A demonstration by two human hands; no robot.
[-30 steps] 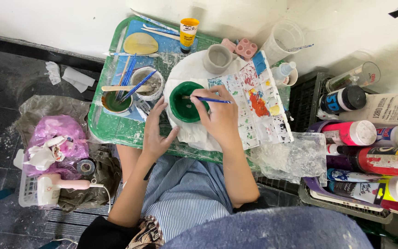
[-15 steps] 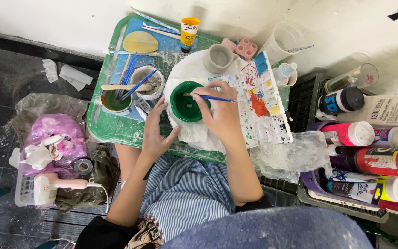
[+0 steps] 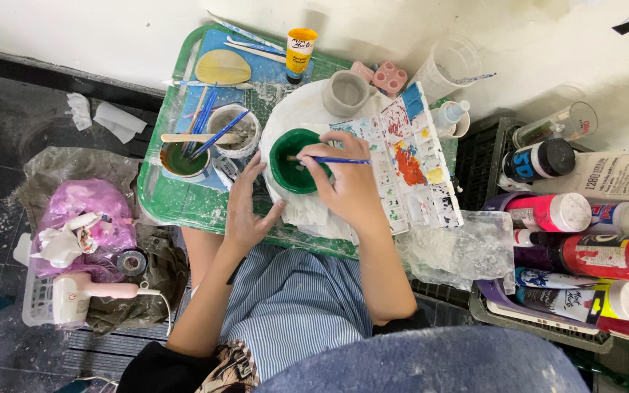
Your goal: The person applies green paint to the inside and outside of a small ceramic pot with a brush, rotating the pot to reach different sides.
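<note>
Bowl: green bowl (image 3: pixel 293 161) on white round board (image 3: pixel 285 116)
Right hand (image 3: pixel 351 182): closed around blue paintbrush (image 3: pixel 333 160), tip inside bowl
Left hand (image 3: pixel 247 207): fingers spread open, touching bowl's side, gripping nothing
Beside: paint-smeared palette (image 3: pixel 416 167)

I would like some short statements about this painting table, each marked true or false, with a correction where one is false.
1. The right hand holds a thin blue-handled paintbrush over the round green-painted bowl. True.
2. The left hand holds a second brush. False: it holds nothing and rests open against the bowl's left side.
3. The plastic paint palette with many small wells lies to the right of the bowl. True.
4. The unpainted grey clay cup stands on the dark floor. False: it stands on the green plastic tray, behind the bowl.
5. The yellow paint tube with a black cap lies at the tray's far edge. True.
</note>
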